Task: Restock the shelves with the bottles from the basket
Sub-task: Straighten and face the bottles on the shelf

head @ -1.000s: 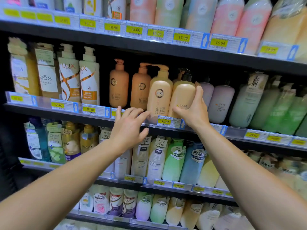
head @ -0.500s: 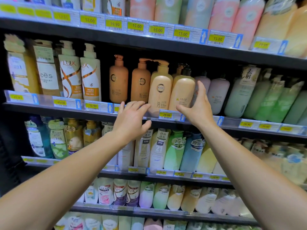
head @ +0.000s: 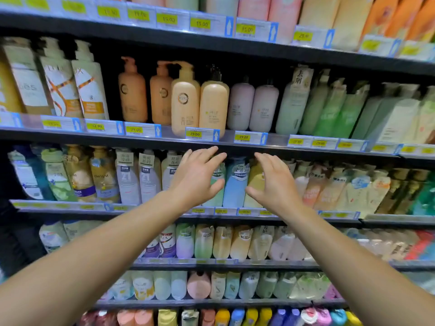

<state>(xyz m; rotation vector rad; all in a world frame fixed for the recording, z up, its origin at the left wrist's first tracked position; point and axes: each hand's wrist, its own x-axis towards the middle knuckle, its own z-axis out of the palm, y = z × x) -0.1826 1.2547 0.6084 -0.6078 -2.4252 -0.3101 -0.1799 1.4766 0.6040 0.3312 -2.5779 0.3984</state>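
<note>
Two cream pump bottles stand side by side at the front edge of the second shelf: one with a round logo (head: 185,102) and one with a black pump (head: 213,105). My left hand (head: 196,176) and my right hand (head: 274,182) hover below that shelf, in front of the third-shelf bottles. Both hands have spread, relaxed fingers and hold nothing. A blue bottle (head: 235,184) shows between them. No basket is in view.
The shelving unit (head: 141,135) has several dark shelves packed with shampoo bottles and fronted by yellow price tags. Orange pump bottles (head: 132,90) stand left of the cream ones, lilac bottles (head: 253,107) to their right, green ones (head: 329,109) further right.
My right hand has let go of the cream bottle with the black pump, which now stands on the shelf. Both hands have dropped away from the second shelf toward me.
</note>
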